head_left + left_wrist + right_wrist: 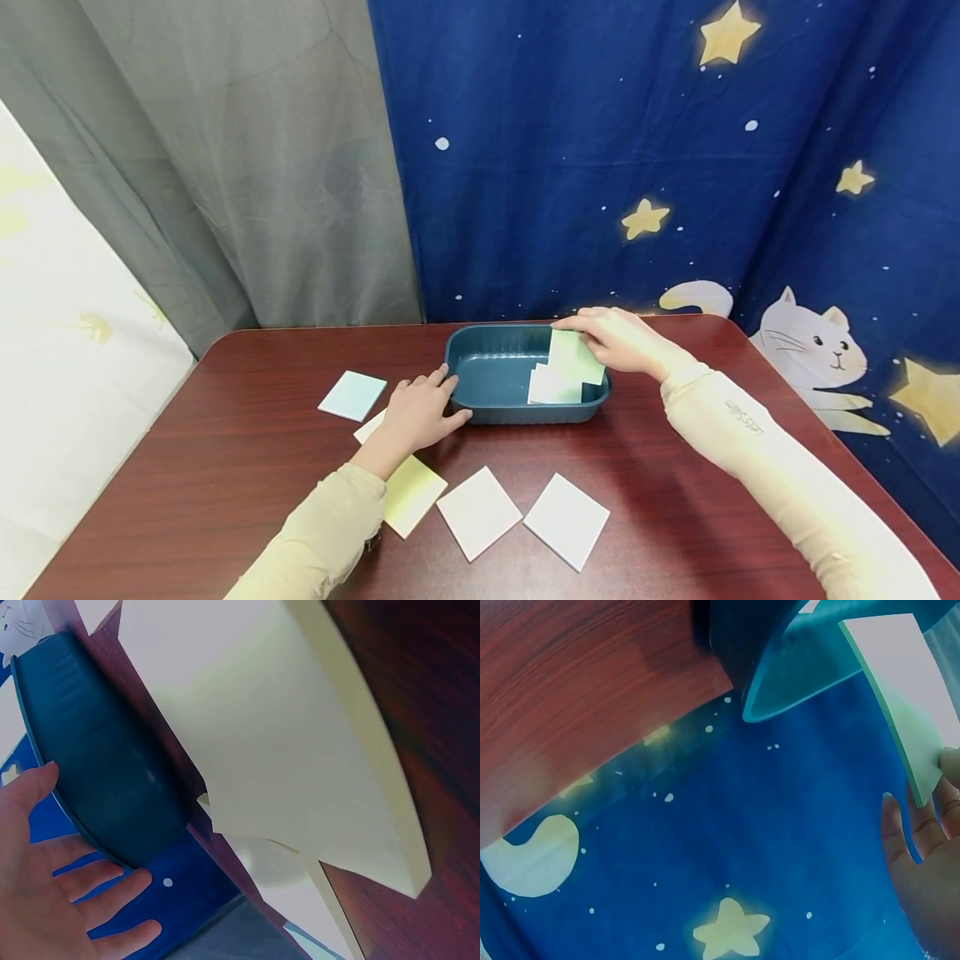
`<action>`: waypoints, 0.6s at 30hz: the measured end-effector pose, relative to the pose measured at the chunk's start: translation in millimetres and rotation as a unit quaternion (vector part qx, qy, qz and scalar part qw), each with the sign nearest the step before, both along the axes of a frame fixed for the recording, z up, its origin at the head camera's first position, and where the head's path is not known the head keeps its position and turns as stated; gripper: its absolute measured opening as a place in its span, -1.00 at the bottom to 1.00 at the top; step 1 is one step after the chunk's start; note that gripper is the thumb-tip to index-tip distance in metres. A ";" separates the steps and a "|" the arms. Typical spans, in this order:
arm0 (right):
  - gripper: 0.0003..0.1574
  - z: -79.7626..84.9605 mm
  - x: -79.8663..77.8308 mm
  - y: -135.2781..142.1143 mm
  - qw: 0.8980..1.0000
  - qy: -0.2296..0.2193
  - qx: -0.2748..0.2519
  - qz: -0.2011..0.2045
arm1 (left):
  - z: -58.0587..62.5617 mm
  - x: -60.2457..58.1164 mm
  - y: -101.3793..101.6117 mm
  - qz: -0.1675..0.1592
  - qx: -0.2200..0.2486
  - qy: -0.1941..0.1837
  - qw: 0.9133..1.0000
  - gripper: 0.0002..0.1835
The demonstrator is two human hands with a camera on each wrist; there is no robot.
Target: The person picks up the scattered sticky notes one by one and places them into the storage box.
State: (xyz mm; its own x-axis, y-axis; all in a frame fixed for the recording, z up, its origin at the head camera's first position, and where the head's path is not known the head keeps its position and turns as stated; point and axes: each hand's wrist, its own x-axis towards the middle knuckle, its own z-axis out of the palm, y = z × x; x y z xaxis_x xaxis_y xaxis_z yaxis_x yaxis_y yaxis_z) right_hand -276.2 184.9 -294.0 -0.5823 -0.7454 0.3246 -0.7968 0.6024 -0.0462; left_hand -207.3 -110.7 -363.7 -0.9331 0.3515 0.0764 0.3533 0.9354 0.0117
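A dark teal rectangular basin [487,412] stands near the back edge of the table. My right hand [622,337] pinches a pale green sticky note pad [572,357] above the basin's right end; the right wrist view shows the pad [907,682] between thumb and fingers. Below it, white sticky note pads [553,387] lie in the basin. With spread, fairly straight fingers, my left hand [420,412] touches the basin's left end. In the left wrist view, its thumb and fingertips [135,881] lie along the rim.
Left of the basin lies a light blue pad [352,396]. A yellow pad [411,493] and a whitish pad [370,427] are partly covered by the left arm. Nearer the front are a cream pad [480,512] and a white pad [567,521]. Curtains [525,167] hang behind the table.
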 end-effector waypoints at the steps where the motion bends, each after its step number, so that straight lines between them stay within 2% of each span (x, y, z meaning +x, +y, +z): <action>1: -0.47 -1.4 -1.1 -1.2 1.000 -0.003 0.001 -0.002 | -0.1 0.1 -0.1 0.000 -0.001 0.000 1.000 -0.32; 18: -0.49 -28.0 -14.8 -20.8 0.997 -0.074 0.020 -0.008 | -1.1 -1.0 -0.9 -0.001 0.000 0.003 1.000 -0.32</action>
State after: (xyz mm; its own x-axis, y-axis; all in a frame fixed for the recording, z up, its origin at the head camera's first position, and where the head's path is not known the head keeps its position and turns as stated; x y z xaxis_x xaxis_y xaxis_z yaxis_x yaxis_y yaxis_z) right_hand -290.9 164.1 -322.0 -0.6331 -0.7467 0.2038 -0.7737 0.6183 -0.1382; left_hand -208.3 -111.6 -364.8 -0.9318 0.3534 0.0822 0.3554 0.9347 0.0099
